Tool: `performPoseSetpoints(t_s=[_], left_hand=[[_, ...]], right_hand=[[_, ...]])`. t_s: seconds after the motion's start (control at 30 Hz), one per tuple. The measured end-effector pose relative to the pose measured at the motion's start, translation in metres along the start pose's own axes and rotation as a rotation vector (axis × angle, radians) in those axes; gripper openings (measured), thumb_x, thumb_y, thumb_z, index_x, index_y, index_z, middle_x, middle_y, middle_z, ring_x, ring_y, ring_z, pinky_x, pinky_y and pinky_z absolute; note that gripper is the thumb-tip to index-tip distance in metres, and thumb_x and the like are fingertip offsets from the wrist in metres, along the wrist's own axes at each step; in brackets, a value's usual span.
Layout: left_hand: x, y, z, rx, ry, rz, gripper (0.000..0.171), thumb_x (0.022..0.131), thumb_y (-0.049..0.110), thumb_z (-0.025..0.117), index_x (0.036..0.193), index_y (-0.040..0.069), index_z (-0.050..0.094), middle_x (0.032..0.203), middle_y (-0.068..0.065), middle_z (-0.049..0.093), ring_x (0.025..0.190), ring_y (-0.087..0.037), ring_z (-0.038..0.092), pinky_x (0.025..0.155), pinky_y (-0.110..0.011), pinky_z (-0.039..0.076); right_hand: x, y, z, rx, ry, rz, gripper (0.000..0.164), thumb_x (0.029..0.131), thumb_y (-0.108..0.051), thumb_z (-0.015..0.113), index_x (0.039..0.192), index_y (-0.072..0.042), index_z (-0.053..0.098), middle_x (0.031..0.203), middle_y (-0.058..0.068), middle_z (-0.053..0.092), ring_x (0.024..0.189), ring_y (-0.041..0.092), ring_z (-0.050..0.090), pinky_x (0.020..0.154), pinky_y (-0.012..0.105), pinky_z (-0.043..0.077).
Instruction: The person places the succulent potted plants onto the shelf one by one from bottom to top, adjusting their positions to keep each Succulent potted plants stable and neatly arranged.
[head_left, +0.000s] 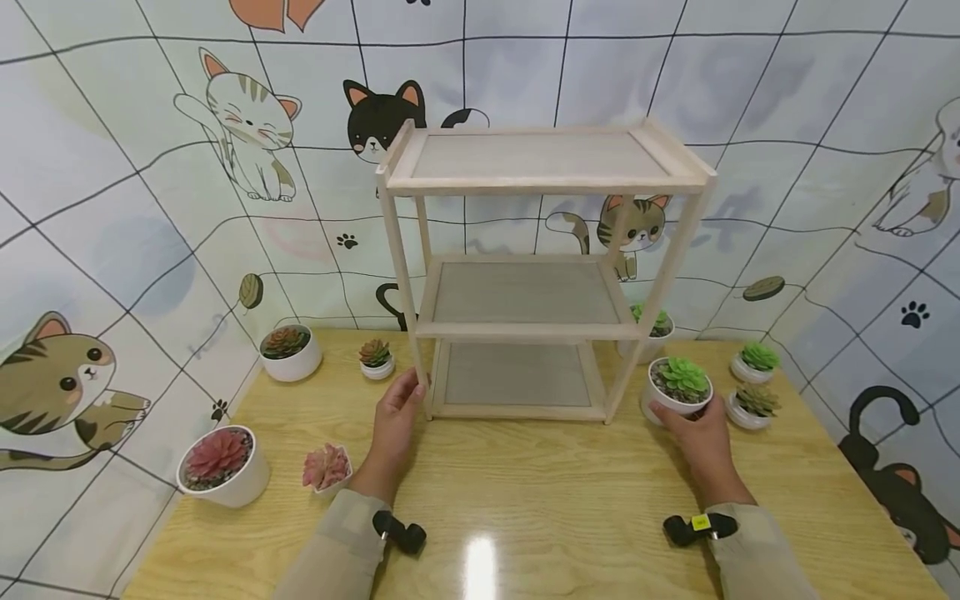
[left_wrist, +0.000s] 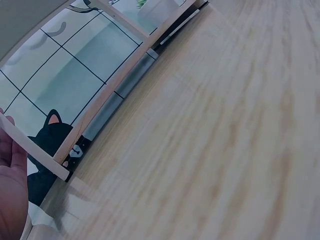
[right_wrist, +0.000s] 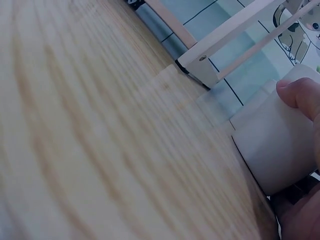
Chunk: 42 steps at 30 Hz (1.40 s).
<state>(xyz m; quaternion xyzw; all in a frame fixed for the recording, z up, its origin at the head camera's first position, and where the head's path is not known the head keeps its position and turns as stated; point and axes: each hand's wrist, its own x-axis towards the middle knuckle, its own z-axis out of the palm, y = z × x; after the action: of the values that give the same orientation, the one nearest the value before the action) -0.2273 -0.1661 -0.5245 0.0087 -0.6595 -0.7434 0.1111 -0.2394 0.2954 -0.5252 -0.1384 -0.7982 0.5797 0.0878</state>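
My right hand (head_left: pixel 703 437) grips a white pot with a bright green succulent (head_left: pixel 682 379), to the right of a three-tier wooden shelf (head_left: pixel 517 329). In the right wrist view, the thumb lies across the upper side of the white pot (right_wrist: pixel 280 145), with the lower fingers partly hidden beneath it. My left hand (head_left: pixel 393 425) rests against the shelf's left front leg near its foot. The left wrist view has the palm and fairly straight fingers beside the slanting leg (left_wrist: pixel 35 150), holding no plant.
Left of the shelf stand potted succulents: a large red one (head_left: pixel 225 467), a small pink one (head_left: pixel 327 468), a brownish one (head_left: pixel 291 352) and a tiny one (head_left: pixel 377 358). At right are small green (head_left: pixel 755 362) and olive (head_left: pixel 753 406) ones. Another pot (head_left: pixel 651 329) stands behind the shelf's right leg.
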Motion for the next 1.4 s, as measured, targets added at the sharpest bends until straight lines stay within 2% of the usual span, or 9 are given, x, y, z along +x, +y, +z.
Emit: performPoseSetpoints(t_s=[0.2,0.43,0.8,1.23,1.4], left_hand=[[0.0,0.0,0.002,-0.011,0.004,-0.006,0.044,0.108,0.017,0.056,0.146,-0.004,0.052,0.133,-0.012,0.066,0.117,-0.009,0.061,0.098,-0.02,0.046],[-0.001,-0.001,0.002,0.008,0.014,-0.01,0.042,0.108,0.019,0.057,0.145,-0.001,0.056,0.137,-0.019,0.064,0.116,-0.006,0.061,0.097,-0.019,0.046],[-0.001,0.001,0.001,0.046,0.002,0.005,0.043,0.109,0.018,0.054,0.146,-0.004,0.053,0.14,-0.023,0.061,0.114,0.0,0.061,0.097,-0.016,0.046],[-0.001,0.001,0.003,0.017,-0.001,-0.004,0.043,0.109,0.018,0.055,0.146,-0.003,0.053,0.139,-0.02,0.062,0.116,-0.004,0.06,0.098,-0.018,0.045],[-0.001,0.001,0.001,0.019,-0.012,0.0,0.044,0.109,0.019,0.054,0.147,-0.002,0.052,0.142,-0.023,0.059,0.117,-0.003,0.06,0.1,-0.018,0.045]], right_hand=[[0.001,-0.001,-0.001,0.01,0.011,-0.007,0.101,0.092,-0.026,0.08,0.164,-0.006,0.013,0.166,0.018,0.028,0.153,0.033,0.031,0.126,0.05,0.027],[0.0,0.002,-0.002,-0.001,0.004,0.007,0.104,0.092,-0.029,0.08,0.165,-0.007,0.01,0.168,0.02,0.024,0.155,0.036,0.028,0.126,0.053,0.026],[-0.003,-0.005,-0.002,0.023,0.032,-0.006,0.102,0.091,-0.029,0.081,0.164,-0.008,0.012,0.167,0.017,0.027,0.153,0.032,0.03,0.126,0.05,0.027],[-0.009,-0.014,0.001,0.052,-0.002,-0.035,0.101,0.093,-0.026,0.079,0.165,-0.01,0.01,0.165,0.015,0.025,0.152,0.032,0.03,0.125,0.05,0.029],[-0.015,-0.017,0.001,0.033,-0.033,-0.032,0.102,0.094,-0.028,0.078,0.165,-0.01,0.006,0.167,0.017,0.022,0.154,0.034,0.027,0.126,0.052,0.026]])
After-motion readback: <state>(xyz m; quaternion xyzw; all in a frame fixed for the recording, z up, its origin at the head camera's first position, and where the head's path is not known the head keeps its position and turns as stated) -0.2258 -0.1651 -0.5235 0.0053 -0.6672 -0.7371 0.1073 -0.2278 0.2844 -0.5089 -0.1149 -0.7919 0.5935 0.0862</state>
